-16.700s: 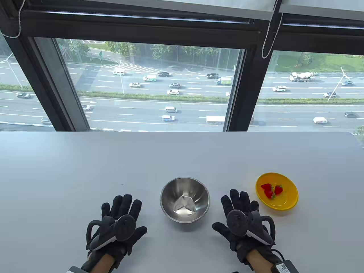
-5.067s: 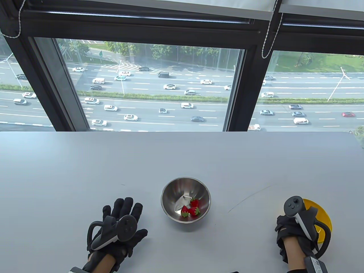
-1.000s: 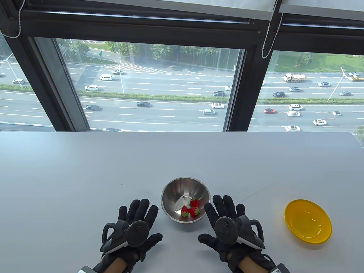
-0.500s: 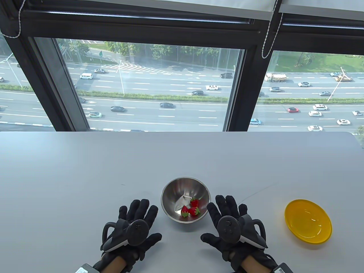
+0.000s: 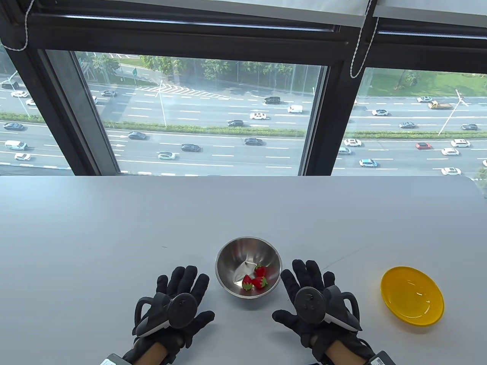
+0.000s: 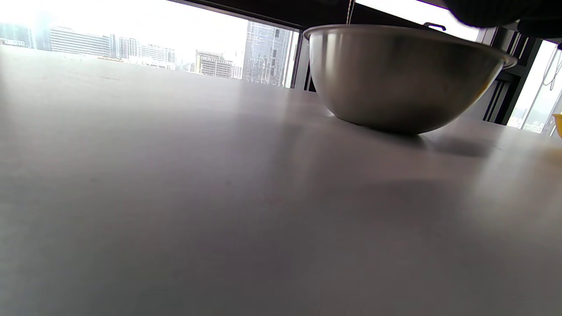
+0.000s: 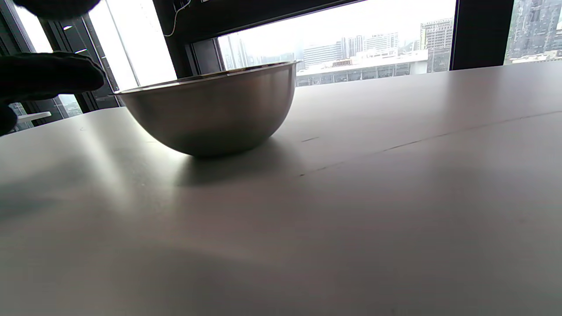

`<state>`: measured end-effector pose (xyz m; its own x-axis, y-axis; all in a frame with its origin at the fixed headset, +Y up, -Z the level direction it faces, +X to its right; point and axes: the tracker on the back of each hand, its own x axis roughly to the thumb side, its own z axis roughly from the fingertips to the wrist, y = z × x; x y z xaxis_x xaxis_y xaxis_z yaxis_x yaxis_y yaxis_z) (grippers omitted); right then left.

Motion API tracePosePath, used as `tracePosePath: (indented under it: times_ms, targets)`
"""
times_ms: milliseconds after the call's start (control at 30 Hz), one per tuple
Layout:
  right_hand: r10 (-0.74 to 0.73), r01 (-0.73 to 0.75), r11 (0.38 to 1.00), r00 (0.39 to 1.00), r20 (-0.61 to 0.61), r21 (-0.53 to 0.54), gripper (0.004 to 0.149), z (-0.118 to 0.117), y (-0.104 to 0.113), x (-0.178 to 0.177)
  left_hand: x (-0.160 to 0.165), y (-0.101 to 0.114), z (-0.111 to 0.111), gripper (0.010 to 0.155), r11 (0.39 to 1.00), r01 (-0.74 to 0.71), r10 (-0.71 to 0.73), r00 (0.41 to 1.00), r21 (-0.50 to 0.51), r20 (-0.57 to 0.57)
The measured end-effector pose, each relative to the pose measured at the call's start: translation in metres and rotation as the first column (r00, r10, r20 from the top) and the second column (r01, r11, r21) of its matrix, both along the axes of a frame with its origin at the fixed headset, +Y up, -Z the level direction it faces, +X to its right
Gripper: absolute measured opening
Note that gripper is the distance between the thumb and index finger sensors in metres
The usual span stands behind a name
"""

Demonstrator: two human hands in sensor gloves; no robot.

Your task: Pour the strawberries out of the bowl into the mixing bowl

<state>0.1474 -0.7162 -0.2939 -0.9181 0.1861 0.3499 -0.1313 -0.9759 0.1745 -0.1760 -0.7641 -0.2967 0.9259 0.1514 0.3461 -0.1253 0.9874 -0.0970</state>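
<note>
A steel mixing bowl (image 5: 233, 255) stands on the white table near the front and holds three red strawberries (image 5: 255, 279). The yellow bowl (image 5: 412, 296) sits empty to its right. My left hand (image 5: 179, 300) lies flat and open on the table just left of the mixing bowl. My right hand (image 5: 310, 294) lies flat and open just right of it, fingers spread, holding nothing. The mixing bowl shows from the side in the left wrist view (image 6: 404, 79) and in the right wrist view (image 7: 210, 109); the strawberries are hidden there.
The white table (image 5: 152, 216) runs back to a large window (image 5: 198, 114) over a road. A sliver of the yellow bowl (image 6: 558, 123) shows at the right edge of the left wrist view.
Both hands have shifted slightly: the right hand a little to the right, the left hand a little to the left. Bowls and strawberries have not moved.
</note>
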Motion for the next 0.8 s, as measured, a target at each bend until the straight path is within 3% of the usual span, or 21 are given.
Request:
tracePosePath:
  times_ms: [800]
  targets:
    - [0.009,-0.009,1.000,1.000,-0.015,-0.024,0.093,0.0003,-0.0022,-0.0038,-0.0051,0.0015,-0.0004,0.090,1.000,0.012,-0.012,1.000,-0.013,-0.025]
